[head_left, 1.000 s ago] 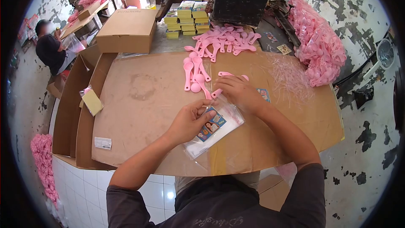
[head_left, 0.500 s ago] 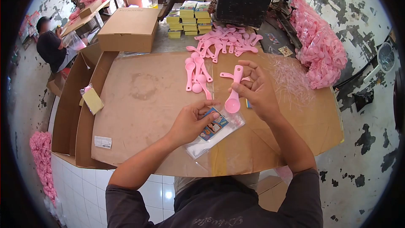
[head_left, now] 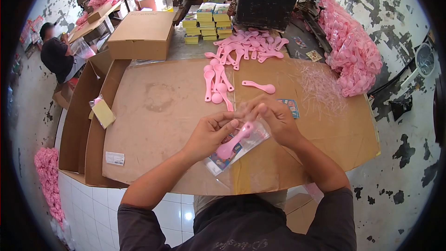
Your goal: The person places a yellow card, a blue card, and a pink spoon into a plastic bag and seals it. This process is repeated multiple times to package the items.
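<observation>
A pink spoon [head_left: 230, 148] lies tilted over a printed card [head_left: 218, 159] and a clear plastic bag [head_left: 251, 148], near the table's front. My left hand [head_left: 214, 132] pinches the upper left edge of the bag, its fingers closed. Just to the right, my right hand [head_left: 274, 120] is above the spoon's handle end, fingers bent together and partly blurred; what they hold, if anything, is too small to make out. Behind it lie a single pink spoon [head_left: 259, 87] and a blue printed card [head_left: 291, 108].
Pink spoons [head_left: 248, 46] are heaped at the back, before stacked cards [head_left: 206, 18]. A closed cardboard box [head_left: 139, 32] stands back left, an open box [head_left: 93, 125] along the left edge. Plastic strips [head_left: 320, 86] lie right. A person [head_left: 58, 56] is far left.
The spoon has gone from upright in my right hand down onto the card and bag. My right hand has moved down-left toward my left hand, uncovering the spoon and card behind.
</observation>
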`<state>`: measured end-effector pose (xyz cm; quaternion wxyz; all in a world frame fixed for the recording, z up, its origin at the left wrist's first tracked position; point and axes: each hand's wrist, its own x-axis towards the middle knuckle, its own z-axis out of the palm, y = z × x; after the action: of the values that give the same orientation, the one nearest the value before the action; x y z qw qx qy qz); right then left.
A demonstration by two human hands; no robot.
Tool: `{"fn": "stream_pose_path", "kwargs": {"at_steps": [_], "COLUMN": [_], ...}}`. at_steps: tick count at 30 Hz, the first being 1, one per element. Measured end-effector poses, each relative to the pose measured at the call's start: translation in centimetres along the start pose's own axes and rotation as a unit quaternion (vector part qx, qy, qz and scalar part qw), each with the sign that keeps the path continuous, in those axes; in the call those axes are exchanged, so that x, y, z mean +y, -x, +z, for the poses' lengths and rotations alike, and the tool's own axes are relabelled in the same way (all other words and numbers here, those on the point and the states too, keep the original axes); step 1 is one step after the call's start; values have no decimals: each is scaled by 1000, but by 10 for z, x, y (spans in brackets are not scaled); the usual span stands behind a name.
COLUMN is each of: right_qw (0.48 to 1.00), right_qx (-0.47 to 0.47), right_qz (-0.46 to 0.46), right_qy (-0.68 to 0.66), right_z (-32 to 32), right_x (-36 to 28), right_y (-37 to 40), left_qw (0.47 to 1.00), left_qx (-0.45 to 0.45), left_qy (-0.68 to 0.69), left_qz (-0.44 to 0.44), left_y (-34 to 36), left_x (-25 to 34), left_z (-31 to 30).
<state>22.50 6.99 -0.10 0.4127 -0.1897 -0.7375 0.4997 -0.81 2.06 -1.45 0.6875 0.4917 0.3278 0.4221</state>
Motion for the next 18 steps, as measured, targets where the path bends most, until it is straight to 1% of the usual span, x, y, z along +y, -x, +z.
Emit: {"fn": "stream_pose_path", "kwargs": {"at_steps": [2,4,5,6,7,8,10,11,13,14,15,16,18], "right_qw": [1000,991,996,992,976,971,958,956,952,923,886,841,832], "right_qx": [-13,113,68,23,-21,-48,-105,-87,-52,-39,-25,-11,-25], "right_qz": [14,68,22,-25,-73,-82,-101,-120,-157,-172,-186,-199,-135], "right_qy": [4,-35,45,125,204,219,249,251,257,342,425,504,538], "right_z": [-4,8,10,9,8,7,2,2,2,4,8,11,12], "right_x": [-8,-36,-41,-44,-49,-55,-72,-82,-106,-118,-129,-134,-128], "right_y": [-3,-10,-12,-14,-17,-19,-22,-24,-27,-25,-22,-20,-20], "left_qw": [998,999,999,998,997,996,995,994,988,980,981,975,953], "left_qx": [6,-18,-30,-46,-63,-81,-98,-105,-64,-44,-57,-58,-58], "left_qy": [-53,-40,-32,-30,-29,-29,-5,9,-37,-60,-47,-101,-203], "left_qz": [-23,-28,-31,-29,-28,-28,10,29,134,186,177,191,217], "left_y": [1,2,3,3,2,3,6,7,4,3,4,7,13], "left_x": [5,9,9,7,3,1,4,5,6,7,13,17,22], "left_z": [-5,-4,-2,-3,-6,-7,-6,-6,-4,-3,-5,-3,2]}}
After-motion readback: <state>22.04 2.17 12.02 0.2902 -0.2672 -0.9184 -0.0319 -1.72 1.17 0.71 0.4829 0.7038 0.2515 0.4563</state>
